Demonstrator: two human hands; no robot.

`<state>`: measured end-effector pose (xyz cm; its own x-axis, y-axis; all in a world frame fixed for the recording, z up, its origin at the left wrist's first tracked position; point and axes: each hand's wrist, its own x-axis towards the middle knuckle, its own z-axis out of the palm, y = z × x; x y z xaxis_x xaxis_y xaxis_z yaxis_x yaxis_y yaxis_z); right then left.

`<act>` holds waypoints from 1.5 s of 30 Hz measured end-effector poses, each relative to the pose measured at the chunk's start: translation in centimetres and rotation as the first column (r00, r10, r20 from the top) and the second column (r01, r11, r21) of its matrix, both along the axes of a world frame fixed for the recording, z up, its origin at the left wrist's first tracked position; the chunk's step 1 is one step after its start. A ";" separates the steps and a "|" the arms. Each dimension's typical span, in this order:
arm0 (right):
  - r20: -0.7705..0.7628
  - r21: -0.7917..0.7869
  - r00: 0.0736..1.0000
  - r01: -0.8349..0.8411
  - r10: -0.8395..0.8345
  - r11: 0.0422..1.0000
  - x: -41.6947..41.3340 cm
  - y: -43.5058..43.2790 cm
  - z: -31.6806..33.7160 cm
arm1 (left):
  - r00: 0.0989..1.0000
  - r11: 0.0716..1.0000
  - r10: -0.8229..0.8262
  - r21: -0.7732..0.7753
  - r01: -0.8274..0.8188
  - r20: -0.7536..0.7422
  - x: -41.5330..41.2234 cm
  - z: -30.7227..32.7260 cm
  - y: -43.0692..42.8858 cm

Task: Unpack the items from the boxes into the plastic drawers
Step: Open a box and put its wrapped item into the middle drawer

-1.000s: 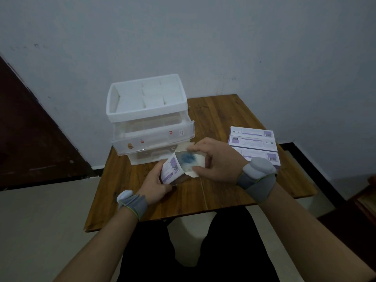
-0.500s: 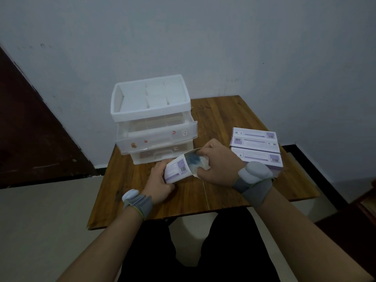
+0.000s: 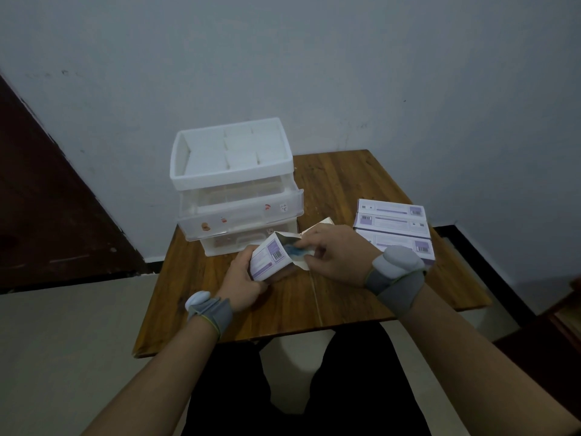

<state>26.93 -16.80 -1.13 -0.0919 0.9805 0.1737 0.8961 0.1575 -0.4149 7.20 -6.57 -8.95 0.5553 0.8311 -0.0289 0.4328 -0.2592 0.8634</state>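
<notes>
left hand (image 3: 243,276) grips the open box (image 3: 270,259) steady over the near table (image 3: 345,297) so the right hand (image 3: 333,258) can pinch the blue packet (image 3: 295,250) out toward the drawers (image 3: 239,212) just behind

Four purple-and-white boxes are showing: three closed boxes (image 3: 393,228) lying together on the surface (image 3: 345,184) and one open box (image 3: 268,261), with one blue packet (image 3: 295,251) peeking from it. One drawer unit (image 3: 232,196) is standing with two clear drawers (image 3: 242,214) under one white tray (image 3: 231,174). Two hands, the left hand (image 3: 243,278) and the right hand (image 3: 336,258), are wearing two grey wristbands (image 3: 396,278)
</notes>
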 end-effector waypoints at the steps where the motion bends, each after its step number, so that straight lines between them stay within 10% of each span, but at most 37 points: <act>1: 0.001 -0.003 1.000 -0.006 0.006 1.000 0.1 0.0 0.0 | 1.000 1.000 -0.001 -0.002 0.001 -0.002 0.0 0.0 0.0; 19: -0.353 0.049 0.929 0.137 -0.111 0.989 -0.7 0.5 -1.8 | 0.999 0.999 0.013 0.052 -0.010 -0.046 -0.7 -0.6 0.7; 45: -0.153 -0.142 0.979 -0.156 0.134 0.978 0.9 2.1 0.0 | 0.975 0.977 -0.189 0.078 0.198 -0.114 -1.0 0.7 1.7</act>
